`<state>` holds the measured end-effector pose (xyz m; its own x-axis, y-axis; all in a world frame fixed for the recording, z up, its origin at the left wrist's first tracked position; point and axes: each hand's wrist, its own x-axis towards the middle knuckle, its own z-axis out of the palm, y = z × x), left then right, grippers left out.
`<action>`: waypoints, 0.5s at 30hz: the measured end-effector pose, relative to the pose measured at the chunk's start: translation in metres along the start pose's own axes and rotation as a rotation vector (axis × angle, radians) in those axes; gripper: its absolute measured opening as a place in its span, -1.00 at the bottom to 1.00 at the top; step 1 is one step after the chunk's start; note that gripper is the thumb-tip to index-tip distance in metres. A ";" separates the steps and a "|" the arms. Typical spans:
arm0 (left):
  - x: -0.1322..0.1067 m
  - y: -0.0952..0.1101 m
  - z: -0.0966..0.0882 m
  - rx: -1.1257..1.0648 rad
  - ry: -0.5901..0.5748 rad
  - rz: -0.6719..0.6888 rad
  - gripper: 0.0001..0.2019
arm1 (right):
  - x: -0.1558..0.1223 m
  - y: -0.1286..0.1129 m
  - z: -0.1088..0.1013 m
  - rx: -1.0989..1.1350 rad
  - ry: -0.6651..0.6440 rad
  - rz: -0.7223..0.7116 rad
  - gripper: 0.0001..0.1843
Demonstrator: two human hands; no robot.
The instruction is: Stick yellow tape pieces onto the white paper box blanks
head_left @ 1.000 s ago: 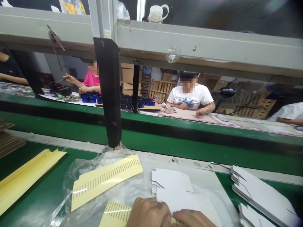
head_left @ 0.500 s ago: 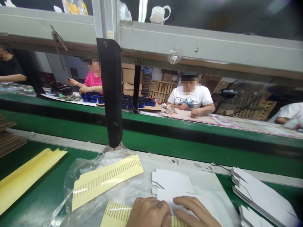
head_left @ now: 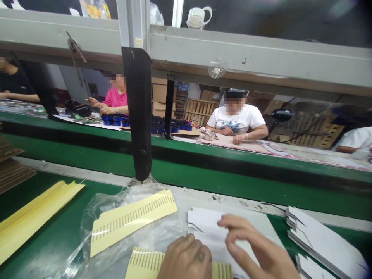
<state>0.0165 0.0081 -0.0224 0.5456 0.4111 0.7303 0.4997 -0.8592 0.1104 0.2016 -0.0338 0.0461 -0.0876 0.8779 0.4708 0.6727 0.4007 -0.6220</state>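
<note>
My left hand (head_left: pixel 187 259) is closed over a yellow sheet of labels (head_left: pixel 145 263) at the bottom of the view. The sheet, printed with rows of small dark text, shows on both sides of the hand. My right hand (head_left: pixel 255 248) is raised just to the right, fingers curved and apart, with nothing visible between them. Beneath the hands lies a flat white folded carton (head_left: pixel 203 217), partly covered by them. Another yellow label sheet (head_left: pixel 133 221) rests at the left on a clear plastic bag (head_left: pixel 95 209).
Stacked white cartons (head_left: pixel 322 236) lie at the right. Folded yellow sheets (head_left: pixel 37 217) and a cardboard stack (head_left: pixel 14 170) are at the left. A black-wrapped post (head_left: pixel 138 116) rises ahead. Across the green belt (head_left: pixel 232 178), several people sit at work under a shelf beam (head_left: pixel 255 54).
My right hand has lifted off the label sheet and moved up and right, its fingers spreading. My left hand stays over the sheet, with its knuckles slightly turned.
</note>
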 end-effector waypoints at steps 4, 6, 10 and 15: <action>-0.008 0.000 0.013 -0.012 0.078 0.036 -0.77 | 0.045 0.023 0.007 0.127 -0.150 0.326 -0.69; -0.015 -0.001 0.025 -0.010 0.106 0.020 -0.75 | 0.059 0.036 0.021 0.166 -0.226 0.391 -0.69; -0.026 -0.002 0.044 0.004 0.181 -0.022 -0.69 | 0.063 0.053 0.044 0.186 -0.305 0.436 -0.72; -0.033 -0.003 0.052 0.027 0.204 -0.008 -0.69 | 0.055 0.060 0.052 0.170 -0.349 0.466 -0.71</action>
<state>0.0319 0.0136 -0.0816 0.3948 0.3454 0.8514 0.5232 -0.8462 0.1007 0.1987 0.0524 0.0019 -0.0670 0.9937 -0.0900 0.5737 -0.0354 -0.8183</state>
